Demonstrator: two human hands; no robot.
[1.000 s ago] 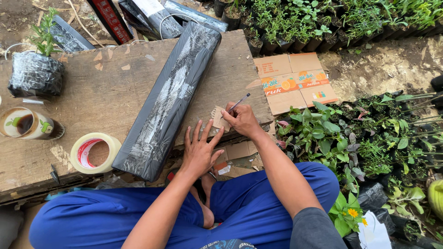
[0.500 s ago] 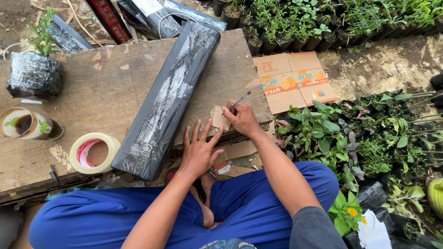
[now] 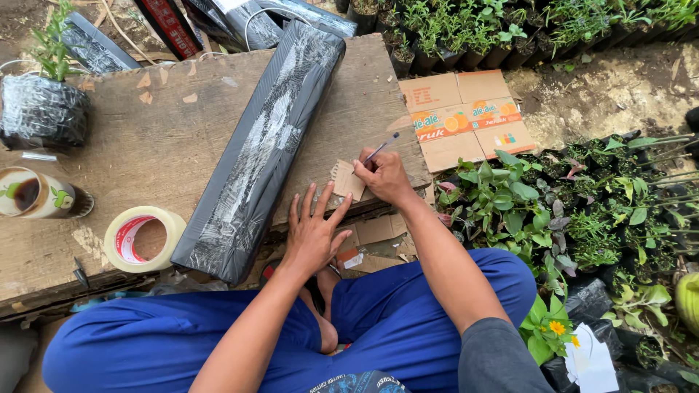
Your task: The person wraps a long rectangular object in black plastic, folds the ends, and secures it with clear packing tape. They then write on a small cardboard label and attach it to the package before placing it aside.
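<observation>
- My right hand (image 3: pixel 384 175), wrist bent, grip clamped on the pen (image 3: pixel 380 150), tip on the cardboard scrap (image 3: pixel 347 180).
- My left hand (image 3: pixel 313 234), fingers spread apart, lies flat pinning that scrap to the worktop (image 3: pixel 131 145).

On the worktop (image 3: pixel 167 138) a long parcel (image 3: pixel 266 138) lies aslant. Left of it sit a tape roll (image 3: pixel 142 239), a cup (image 3: pixel 33 195) and a wrapped plant (image 3: pixel 42 109). At the parcel's right, a cardboard scrap (image 3: pixel 348 180) lies between left hand (image 3: pixel 314 234) and right hand (image 3: pixel 384 175), which holds a pen (image 3: pixel 380 151). A flattened box (image 3: pixel 466 116) lies further right.
</observation>
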